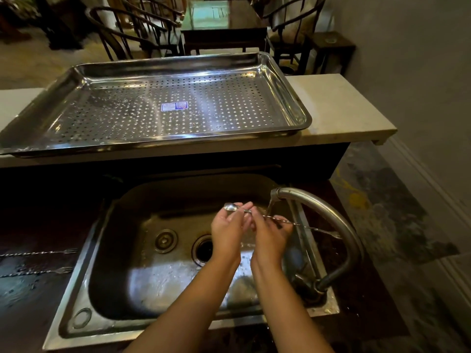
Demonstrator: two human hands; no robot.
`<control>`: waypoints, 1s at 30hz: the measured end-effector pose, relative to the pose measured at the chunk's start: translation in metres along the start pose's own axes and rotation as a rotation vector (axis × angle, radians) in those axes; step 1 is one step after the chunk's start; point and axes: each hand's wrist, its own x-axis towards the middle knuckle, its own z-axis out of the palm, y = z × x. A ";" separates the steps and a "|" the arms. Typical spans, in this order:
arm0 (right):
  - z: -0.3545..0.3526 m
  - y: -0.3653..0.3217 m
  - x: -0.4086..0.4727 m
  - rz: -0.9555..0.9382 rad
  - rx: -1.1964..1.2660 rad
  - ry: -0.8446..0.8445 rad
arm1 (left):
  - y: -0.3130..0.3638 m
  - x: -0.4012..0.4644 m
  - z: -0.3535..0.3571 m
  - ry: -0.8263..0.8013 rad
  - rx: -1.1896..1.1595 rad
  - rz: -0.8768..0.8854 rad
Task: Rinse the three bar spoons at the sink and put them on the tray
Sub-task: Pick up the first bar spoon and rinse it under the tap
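Note:
Over the steel sink [84, 253] both hands hold one bar spoon [303, 224] level under the running tap. My left hand [228, 229] pinches it near the bowl end. My right hand [271, 235] grips the twisted shaft, and the small fork end sticks out to the right past the faucet [331, 212]. Two more bar spoons [38, 253] [35, 272] lie side by side on the dark wet counter left of the sink, fork ends pointing right. The perforated steel tray [285, 98] sits on the pale raised ledge behind the sink with nothing on it.
Water streams from the curved faucet spout into the basin, whose drain [204, 247] is open. The pale ledge [344, 115] ends at the right. Dark chairs and a table [224, 21] stand beyond it. Patterned floor lies to the right.

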 end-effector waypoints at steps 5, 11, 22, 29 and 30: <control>0.012 0.003 0.004 0.086 0.052 -0.115 | 0.022 0.010 -0.020 0.129 -0.020 0.049; -0.012 -0.003 0.025 0.147 0.152 0.005 | 0.047 0.018 -0.056 0.284 -0.010 0.088; -0.015 -0.007 0.023 0.058 -0.093 -0.080 | 0.052 0.024 -0.082 0.318 -0.086 0.061; -0.023 -0.009 0.023 0.032 -0.443 -0.258 | 0.063 0.027 -0.103 0.270 -0.115 0.098; -0.022 -0.008 0.022 0.024 -0.430 -0.257 | 0.064 0.027 -0.105 0.254 -0.126 0.097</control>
